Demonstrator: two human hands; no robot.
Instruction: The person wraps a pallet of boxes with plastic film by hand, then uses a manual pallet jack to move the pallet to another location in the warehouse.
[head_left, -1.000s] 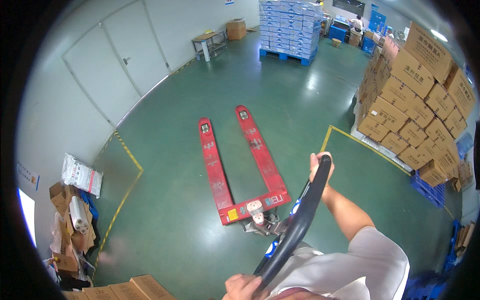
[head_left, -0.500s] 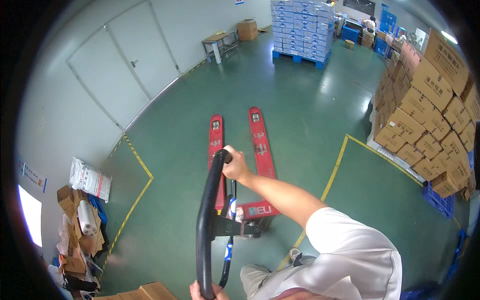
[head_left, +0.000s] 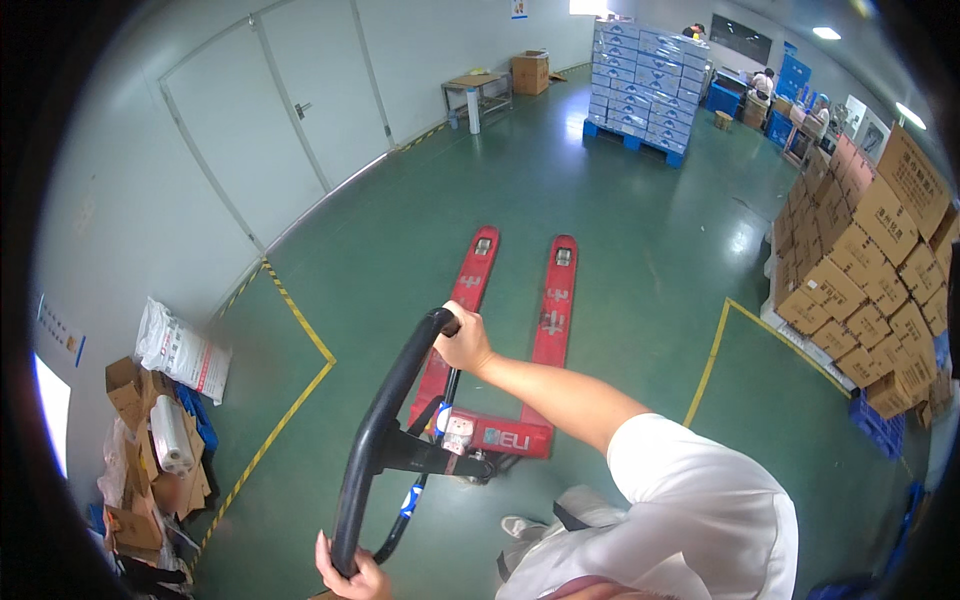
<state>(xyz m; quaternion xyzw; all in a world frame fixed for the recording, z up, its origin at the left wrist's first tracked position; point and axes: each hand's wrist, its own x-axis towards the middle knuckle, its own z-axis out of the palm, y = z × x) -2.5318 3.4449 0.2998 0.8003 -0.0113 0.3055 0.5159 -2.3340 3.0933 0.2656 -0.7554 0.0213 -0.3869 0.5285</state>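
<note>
A red pallet jack (head_left: 515, 438) stands on the green floor with its two bare forks pointing away from me. Its black looped handle (head_left: 385, 410) is tilted toward me, running from upper right to lower left. At the far end of the loop, my right hand (head_left: 465, 340) is wrapped round the grip, the bare forearm stretched out from a white sleeve. My left hand (head_left: 352, 572) closes round the near end of the loop at the lower edge; part of it is cut off or behind the bar. Blue-and-white bands mark the handle's thinner rod.
A blue pallet of wrapped cartons (head_left: 645, 95) stands ahead. Stacked brown cartons (head_left: 860, 260) and a blue crate (head_left: 877, 424) are at right. Left are a closed door (head_left: 300, 110), a white sack (head_left: 182, 350) and loose cardboard (head_left: 130, 390). A small table (head_left: 478, 88) stands by the wall; people work far right.
The jack has turned, its forks now slanting to the right of where they pointed. The handle's near end and my left hand have swung left and up. Both hands keep their grip.
</note>
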